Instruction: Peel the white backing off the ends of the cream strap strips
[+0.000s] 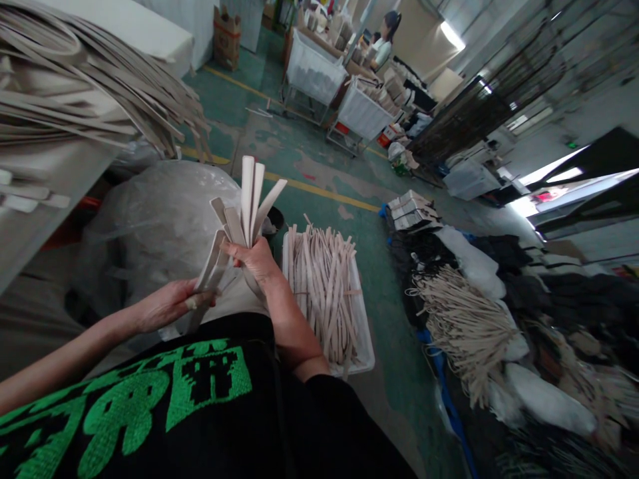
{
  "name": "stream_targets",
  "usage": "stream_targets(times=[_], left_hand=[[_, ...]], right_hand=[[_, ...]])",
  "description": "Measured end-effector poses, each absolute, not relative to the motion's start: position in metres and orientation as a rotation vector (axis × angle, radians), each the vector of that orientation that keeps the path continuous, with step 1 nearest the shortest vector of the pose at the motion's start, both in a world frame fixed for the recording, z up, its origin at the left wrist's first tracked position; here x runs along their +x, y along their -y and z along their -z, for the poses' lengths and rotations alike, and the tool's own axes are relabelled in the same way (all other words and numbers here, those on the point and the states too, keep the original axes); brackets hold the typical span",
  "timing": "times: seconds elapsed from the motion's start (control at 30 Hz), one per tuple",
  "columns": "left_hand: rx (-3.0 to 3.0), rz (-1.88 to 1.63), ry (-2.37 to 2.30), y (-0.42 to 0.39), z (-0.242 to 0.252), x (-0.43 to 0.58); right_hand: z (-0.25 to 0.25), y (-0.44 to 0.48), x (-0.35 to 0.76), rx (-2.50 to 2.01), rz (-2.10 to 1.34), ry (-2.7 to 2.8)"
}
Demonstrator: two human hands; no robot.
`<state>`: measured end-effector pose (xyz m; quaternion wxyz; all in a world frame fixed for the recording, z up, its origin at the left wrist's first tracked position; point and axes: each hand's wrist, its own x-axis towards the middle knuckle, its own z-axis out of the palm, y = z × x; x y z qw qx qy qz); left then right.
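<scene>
My right hand [257, 258] is closed around a bunch of cream fabric strips [248, 199] that fan upward from its fist. My left hand [167, 305] is closed on the lower ends of the same strips, thumb and fingers pinching them. Both hands are held above my lap, over a black shirt with green print [164, 392]. Just right of my right forearm, a white tray [367, 346] on the floor holds several more cream strips [324, 286].
A large clear plastic bag [160, 219] bulges in front of my knees. More strips hang over a table [64, 166] at the left. Heaps of cream strips [464, 319] and dark goods lie at the right. White carts [314, 66] and a seated person [384, 40] are far back.
</scene>
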<state>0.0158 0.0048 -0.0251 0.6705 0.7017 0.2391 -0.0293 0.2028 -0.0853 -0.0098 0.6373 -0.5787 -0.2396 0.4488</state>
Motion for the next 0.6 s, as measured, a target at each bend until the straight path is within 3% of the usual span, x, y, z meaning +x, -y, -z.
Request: stream_targets(times=[0.3,0.6], left_hand=[[1.645,-0.251,-0.531,0.006,0.025,0.034],[1.686,0.090,-0.515,0.027,0.050,0.017]], right_hand=[[0.003,0.088,0.182,-1.421,-0.897,0.630],[0.002,0.111,0.215,-1.584,-0.692,0.474]])
